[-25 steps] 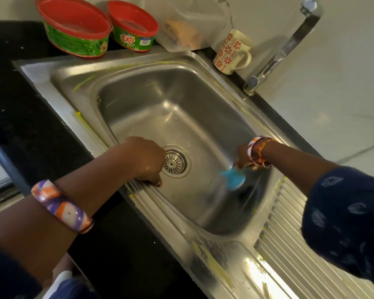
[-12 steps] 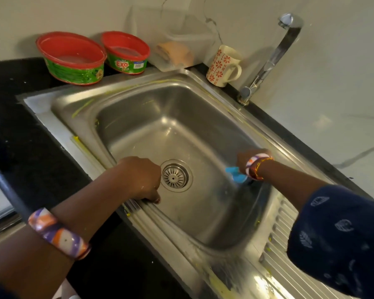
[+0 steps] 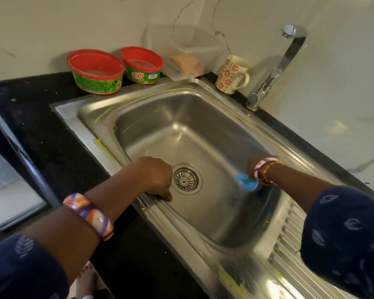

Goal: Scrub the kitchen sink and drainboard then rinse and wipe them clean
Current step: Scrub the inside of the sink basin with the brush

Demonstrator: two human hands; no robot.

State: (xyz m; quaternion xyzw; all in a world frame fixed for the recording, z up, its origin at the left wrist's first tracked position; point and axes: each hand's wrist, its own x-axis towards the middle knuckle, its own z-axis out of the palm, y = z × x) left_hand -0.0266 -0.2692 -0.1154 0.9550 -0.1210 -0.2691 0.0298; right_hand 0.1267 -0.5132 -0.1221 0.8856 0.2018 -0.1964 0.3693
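A steel sink (image 3: 188, 126) with yellow streaks on its rim fills the middle of the view, its round drain (image 3: 185, 179) near the front. The ribbed drainboard (image 3: 289, 244) runs off to the lower right. My right hand (image 3: 252, 168) holds a blue scrubber (image 3: 246, 184) against the sink's right inner wall. My left hand (image 3: 157, 176) grips the sink's front rim beside the drain, fingers curled over the edge.
Two red-rimmed green tubs (image 3: 96, 71) (image 3: 141, 64) of dish soap, a clear plastic box (image 3: 186, 55) and a flowered mug (image 3: 232, 74) stand behind the sink. A steel tap (image 3: 276, 67) rises at the back right. Black countertop (image 3: 41, 130) lies to the left.
The scrubber in my right hand moved up the sink's right wall, then stayed about there. My left hand kept its hold on the rim. The camera tilted up toward the wall.
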